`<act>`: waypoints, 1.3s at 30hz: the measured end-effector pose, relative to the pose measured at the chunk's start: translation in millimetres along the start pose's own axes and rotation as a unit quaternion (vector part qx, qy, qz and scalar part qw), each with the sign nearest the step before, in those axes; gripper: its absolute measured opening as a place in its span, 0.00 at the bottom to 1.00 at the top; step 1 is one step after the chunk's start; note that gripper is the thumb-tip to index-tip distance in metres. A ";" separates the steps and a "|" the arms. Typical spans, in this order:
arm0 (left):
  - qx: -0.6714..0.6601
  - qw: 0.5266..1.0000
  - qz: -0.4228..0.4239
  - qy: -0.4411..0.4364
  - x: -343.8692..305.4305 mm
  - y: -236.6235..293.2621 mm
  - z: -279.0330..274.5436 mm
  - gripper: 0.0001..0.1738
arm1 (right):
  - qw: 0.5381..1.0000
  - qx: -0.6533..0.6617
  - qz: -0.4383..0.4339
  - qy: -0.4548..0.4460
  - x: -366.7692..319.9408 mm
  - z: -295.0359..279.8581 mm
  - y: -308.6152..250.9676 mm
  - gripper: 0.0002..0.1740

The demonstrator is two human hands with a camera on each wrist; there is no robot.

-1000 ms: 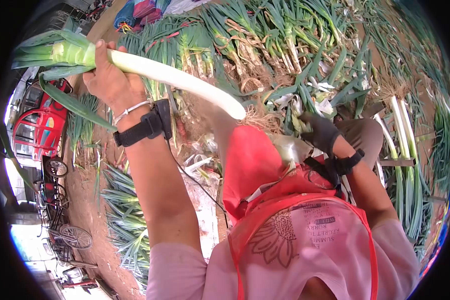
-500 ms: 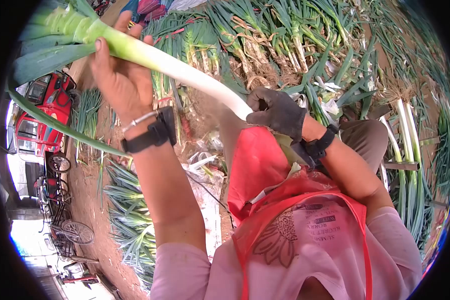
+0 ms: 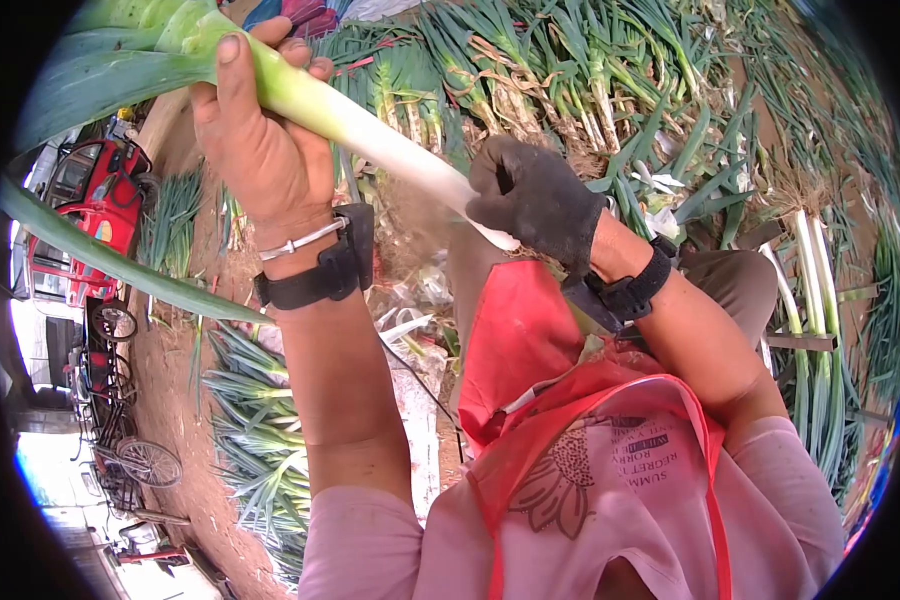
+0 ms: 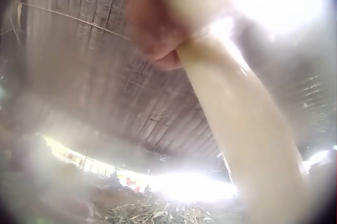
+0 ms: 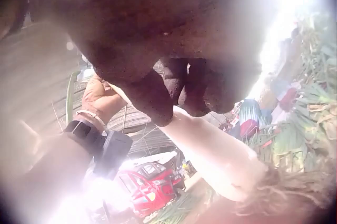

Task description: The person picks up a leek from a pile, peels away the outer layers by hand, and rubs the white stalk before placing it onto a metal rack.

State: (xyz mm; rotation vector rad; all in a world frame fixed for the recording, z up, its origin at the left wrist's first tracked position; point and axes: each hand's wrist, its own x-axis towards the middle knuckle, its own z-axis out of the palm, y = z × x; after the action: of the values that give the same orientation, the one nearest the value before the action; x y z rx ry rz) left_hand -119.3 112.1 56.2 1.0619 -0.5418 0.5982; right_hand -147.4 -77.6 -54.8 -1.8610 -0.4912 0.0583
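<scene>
A thick leek (image 3: 370,135), white along the shaft and green at the top, slants across in front of the person. Near its green leaves, the bare left hand (image 3: 270,150) holds it, thumb on one side and fingers behind. The right hand (image 3: 545,205), in a dark glove, grips the white shaft close to the root end. In the right wrist view, gloved fingers (image 5: 158,100) curl over the shaft, and stringy roots (image 5: 289,192) show at its end. The left wrist view has the pale shaft (image 4: 253,129) running down from the left hand.
Bunches of leeks (image 3: 500,80) with roots lie across the far ground. Trimmed leeks (image 3: 815,290) rest on a rack at right, and more leek leaves (image 3: 255,430) spread at left. A red vehicle (image 3: 95,195) and a bicycle (image 3: 148,462) stand farther left. A red apron (image 3: 520,330) covers the lap.
The gloved right hand has come up from near the lap to the leek's root end, then a little up the shaft. The left hand and leek look larger and nearer the camera.
</scene>
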 end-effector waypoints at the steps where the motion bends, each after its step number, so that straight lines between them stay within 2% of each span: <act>1: 0.001 1.000 0.008 -0.005 0.1 -0.3 0.7 0.14 | 1.000 0.002 0.016 -0.020 -0.4 -0.1 -0.5 0.08; 2: 0.001 1.000 0.009 -0.006 0.4 -0.6 1.1 0.14 | 1.000 0.003 0.014 -0.020 -1.8 0.0 -0.4 0.08; 4: 0.042 0.999 0.022 0.023 1.2 -2.3 1.9 0.15 | 0.996 -0.040 -0.077 -0.023 -7.7 0.0 2.9 0.08; 5: 0.042 0.999 0.021 0.022 2.3 -3.9 -0.1 0.15 | 0.996 -0.040 -0.076 -0.022 -12.3 0.6 7.0 0.08; 7: 0.075 0.994 0.045 0.061 4.4 -5.8 -9.5 0.16 | 0.948 -0.109 -0.298 0.018 -24.3 0.1 20.2 0.09; 8: 0.073 0.995 0.042 0.062 4.7 -5.1 -14.3 0.16 | 0.949 -0.110 -0.295 0.017 -32.4 -2.9 27.8 0.09; 9: 0.087 0.992 0.039 0.087 4.6 -4.8 -20.0 0.16 | 0.981 0.108 -0.158 -0.016 -42.8 -7.6 34.5 0.09; 10: 0.100 0.988 0.036 0.112 3.9 -5.2 -25.7 0.17 | 0.977 0.199 -0.051 -0.047 -53.6 -18.6 38.7 0.09; 11: 0.093 0.988 0.036 0.118 3.4 -6.3 -31.8 0.16 | 0.954 0.289 0.059 -0.057 -63.9 -29.8 40.5 0.09; 13: 0.087 0.987 0.029 0.131 4.2 -9.2 -45.1 0.16 | 0.971 0.195 0.124 -0.058 -82.5 -41.3 76.7 0.09; 14: 0.084 0.985 0.027 0.147 3.6 -9.5 -51.0 0.16 | 0.986 -0.048 0.118 -0.109 -95.7 -42.7 126.9 0.10; 15: 0.124 0.976 0.020 0.180 4.6 -8.7 -54.4 0.15 | 0.939 -0.291 0.104 -0.153 -105.0 -46.4 169.5 0.13; 16: 0.123 0.976 0.022 0.179 6.1 -7.7 -55.8 0.15 | 0.939 -0.292 0.103 -0.151 -111.8 -52.5 179.4 0.13; 17: 0.144 0.968 0.018 0.205 6.3 -5.9 -57.7 0.14 | 0.959 -0.257 0.068 -0.097 -119.9 -54.1 185.7 0.17; 18: 0.166 0.959 0.014 0.229 6.4 -4.1 -59.4 0.13 | 0.974 -0.219 0.033 -0.043 -116.8 -51.9 166.8 0.21; 19: 0.161 0.956 -0.016 0.246 8.3 -4.3 -62.5 0.12 | 0.988 -0.014 0.141 -0.068 -106.2 -51.3 146.2 0.23; 20: 0.163 0.956 -0.004 0.245 8.3 -4.7 -61.8 0.12 | 0.949 0.178 0.254 -0.051 -89.6 -49.8 104.2 0.26; 21: 0.146 0.955 -0.030 0.254 5.9 -6.8 -57.0 0.12 | 0.995 0.038 0.095 0.006 -81.1 -43.3 77.0 0.26; 22: 0.129 0.955 -0.053 0.263 4.2 -8.8 -53.6 0.12 | 0.990 -0.101 -0.072 0.068 -74.9 -39.4 60.6 0.25; 25: 0.002 0.957 -0.093 0.274 -4.3 -20.1 -55.4 0.12 | 0.985 -0.119 -0.107 0.061 -63.1 -38.9 41.5 0.26; 26: -0.041 0.952 -0.107 0.283 -5.9 -23.2 -53.5 0.12 | 0.999 -0.017 -0.013 0.040 -63.4 -43.2 46.2 0.26; 27: -0.040 0.954 -0.093 0.281 -8.3 -22.4 -43.6 0.12 | 0.999 -0.014 0.004 0.052 -66.3 -54.3 52.6 0.23; 28: -0.084 0.948 -0.127 0.280 -15.8 -22.8 -32.8 0.11 | 0.998 -0.011 0.024 0.064 -70.6 -64.8 59.5 0.22; 30: -0.136 0.942 -0.188 0.243 -25.7 -28.1 -31.4 0.14 | 0.976 -0.094 0.016 0.197 -82.6 -85.0 49.1 0.18; 32: -0.171 0.943 -0.229 0.168 -36.7 -41.9 -33.0 0.16 | 0.949 -0.089 0.026 0.301 -90.0 -111.9 54.6 0.17; 33: -0.174 0.945 -0.225 0.163 -39.9 -46.3 -26.1 0.16 | 0.939 -0.095 -0.021 0.329 -92.6 -117.7 40.6 0.16; 34: -0.211 0.937 -0.234 0.152 -43.8 -50.9 -18.4 0.16 | 0.938 -0.097 -0.026 0.332 -96.1 -125.1 44.3 0.16; 35: -0.248 0.927 -0.242 0.142 -46.9 -53.4 -11.3 0.17 | 0.942 -0.126 0.013 0.310 -102.3 -136.0 52.7 0.16; 36: -0.251 0.928 -0.239 0.138 -49.5 -54.9 -5.3 0.17 | 0.944 -0.155 0.053 0.287 -107.6 -142.4 55.2 0.16; 37: -0.240 0.932 -0.237 0.134 -50.1 -56.1 0.2 0.17 | 0.929 -0.216 0.057 0.296 -113.6 -139.5 51.6 0.18; 38: -0.228 0.936 -0.234 0.129 -48.8 -56.9 4.4 0.17 | 0.927 -0.217 0.053 0.300 -119.0 -144.7 67.5 0.18; 39: -0.216 0.939 -0.225 0.144 -46.1 -52.8 11.3 0.16 | 0.908 -0.294 0.089 0.284 -129.8 -158.2 109.5 0.19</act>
State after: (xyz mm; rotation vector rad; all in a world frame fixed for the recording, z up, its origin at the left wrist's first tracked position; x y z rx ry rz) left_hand -117.8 74.1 -3.7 0.6304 -0.1460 0.2042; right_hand -188.4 -294.6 -126.3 -2.3759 0.0908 -0.5556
